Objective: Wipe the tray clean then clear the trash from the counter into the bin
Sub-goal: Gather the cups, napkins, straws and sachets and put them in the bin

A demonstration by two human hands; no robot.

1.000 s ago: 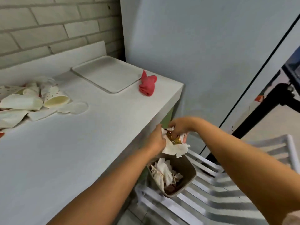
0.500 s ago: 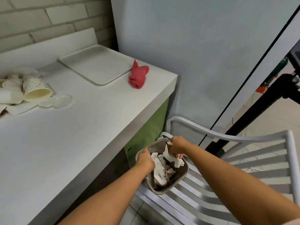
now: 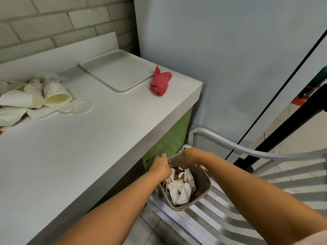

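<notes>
A grey bin (image 3: 206, 189) stands on a white slatted chair beside the counter, filled with crumpled white paper and wrappers (image 3: 180, 190). My left hand (image 3: 160, 166) hovers over the bin's near-left rim with its fingers loose and nothing in them. My right hand (image 3: 192, 157) hangs over the bin's far rim, fingers loosely curled downward and empty. The white tray (image 3: 115, 71) lies bare at the back of the counter, with a crumpled red cloth (image 3: 160, 82) just right of it. Paper cups and napkins (image 3: 53, 93) lie in a heap at the counter's left.
A clear plastic lid (image 3: 81, 106) lies by the cup heap. The white counter (image 3: 88, 147) ends in a corner above a green cabinet front (image 3: 169, 138). The chair (image 3: 265, 191) fills the floor to the right, and a black tripod leg (image 3: 283, 131) slants behind it.
Both hands went down from counter height to the bin with the crumpled paper. The paper now lies in the bin and both hands are empty.
</notes>
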